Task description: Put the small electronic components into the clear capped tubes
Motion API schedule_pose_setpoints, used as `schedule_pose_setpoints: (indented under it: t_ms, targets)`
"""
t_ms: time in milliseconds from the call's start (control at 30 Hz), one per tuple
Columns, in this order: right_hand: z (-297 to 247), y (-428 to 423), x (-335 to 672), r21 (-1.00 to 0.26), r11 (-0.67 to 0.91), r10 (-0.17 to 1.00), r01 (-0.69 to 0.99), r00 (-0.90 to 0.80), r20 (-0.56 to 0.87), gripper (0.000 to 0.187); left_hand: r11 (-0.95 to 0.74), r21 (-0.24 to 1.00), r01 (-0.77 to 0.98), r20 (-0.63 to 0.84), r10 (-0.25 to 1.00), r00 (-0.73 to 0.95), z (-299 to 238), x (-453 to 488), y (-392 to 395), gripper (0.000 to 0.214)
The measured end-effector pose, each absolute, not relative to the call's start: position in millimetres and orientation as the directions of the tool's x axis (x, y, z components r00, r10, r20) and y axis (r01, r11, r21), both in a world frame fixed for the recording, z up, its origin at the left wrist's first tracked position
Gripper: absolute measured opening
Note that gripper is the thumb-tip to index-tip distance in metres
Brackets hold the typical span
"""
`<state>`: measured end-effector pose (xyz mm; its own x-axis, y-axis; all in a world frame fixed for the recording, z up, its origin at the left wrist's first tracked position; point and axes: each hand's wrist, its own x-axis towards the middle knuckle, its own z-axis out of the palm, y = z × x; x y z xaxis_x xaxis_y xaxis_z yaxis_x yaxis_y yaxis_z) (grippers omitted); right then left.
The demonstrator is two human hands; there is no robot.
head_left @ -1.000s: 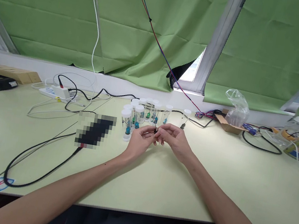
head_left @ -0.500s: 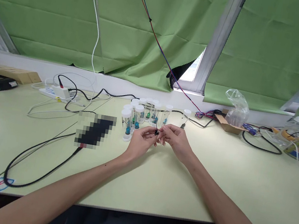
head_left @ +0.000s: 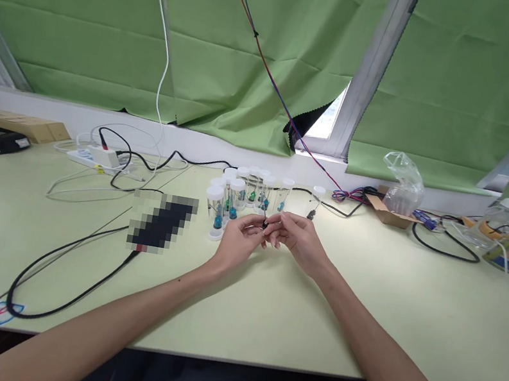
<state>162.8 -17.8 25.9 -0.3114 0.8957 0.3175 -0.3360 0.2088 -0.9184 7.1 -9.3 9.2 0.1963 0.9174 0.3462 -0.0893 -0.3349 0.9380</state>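
My left hand (head_left: 243,237) and my right hand (head_left: 297,240) meet above the table, fingertips pinched together on a small black piece (head_left: 265,224) with a thin dark stem rising from it. Fingers cover most of the piece, so its exact kind does not show. Just behind my hands stands a group of clear tubes (head_left: 213,206) with white caps, several holding blue or green pieces on thin stems. One separate capped tube (head_left: 315,202) with a dark piece inside stands behind my right hand.
A pixelated dark object (head_left: 161,224) with a black cable lies on the left. Behind it is a white power strip (head_left: 94,158). An open cardboard box (head_left: 390,213) with a plastic bag stands at the back right, near a clear jar (head_left: 497,224). Cables run along the wall.
My fingertips and the small black piece have shifted very slightly to the left. Both hands keep their pinch, and the tubes stay where they were.
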Motion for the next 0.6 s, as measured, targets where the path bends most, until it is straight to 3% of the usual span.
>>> schedule_pose_setpoints:
  t_ms: [600]
  targets:
    - [25.7, -18.6, 162.8, -0.912, 0.209, 0.858, -0.352, -0.382, 0.344, 0.034, -0.306, 0.946, -0.111, 0.322, 0.929, 0.185, 14.5, 6.5, -13.6, 0.027]
